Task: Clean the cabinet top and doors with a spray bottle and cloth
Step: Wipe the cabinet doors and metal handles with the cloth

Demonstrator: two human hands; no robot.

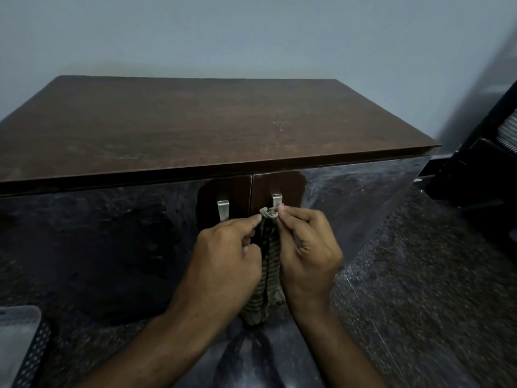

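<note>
A pale blue-grey wall [251, 32] fills the upper field, and a dark speckled floor [433, 289] the lower right. Against the wall stands a low cabinet whose matte brown wooden top [195, 121] carries faint pale smears and scuffs. Below its front edge hang two glossy dark doors, the left door [98, 247] and the right door [358, 197], meeting at a vertical seam at centre; both reflect the speckled floor. A black framed object [475, 163] with a coiled metal part leans at the right edge; what it is cannot be told. A grey perforated container [25, 340] shows at the lower left corner. The left hand [223, 261] and the right hand [307, 250] are raised side by side before the door seam, fingers curled, each pinching the upper end of a striped grey-brown cloth [270, 264] between thumb and forefinger. The cloth hangs down between the two hands, bunched at the top just below the right handle [276, 200]. The left handle [223, 209], a flat metal tab, lies just above the left forefinger.
</note>
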